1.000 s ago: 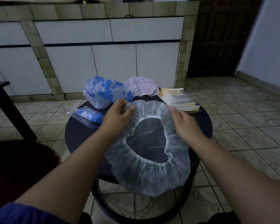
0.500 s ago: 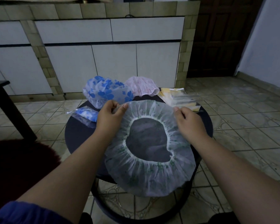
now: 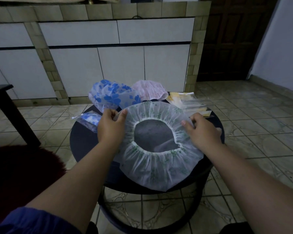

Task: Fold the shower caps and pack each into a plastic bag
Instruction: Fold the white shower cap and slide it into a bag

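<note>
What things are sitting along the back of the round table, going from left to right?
Bagged blue cap → blue flower cap → pink cap → pile of plastic bags. The big white cap in front, held by both hands, is left out since it spreads across the middle.

No text, label or number seems readable anywhere, the view being dim.

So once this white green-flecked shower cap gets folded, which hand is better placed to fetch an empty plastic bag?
Probably the right hand. It pinches the white green-flecked shower cap beside the stack of clear, yellow-topped plastic bags. The left hand grips the opposite edge, nearer an already bagged blue cap.
</note>
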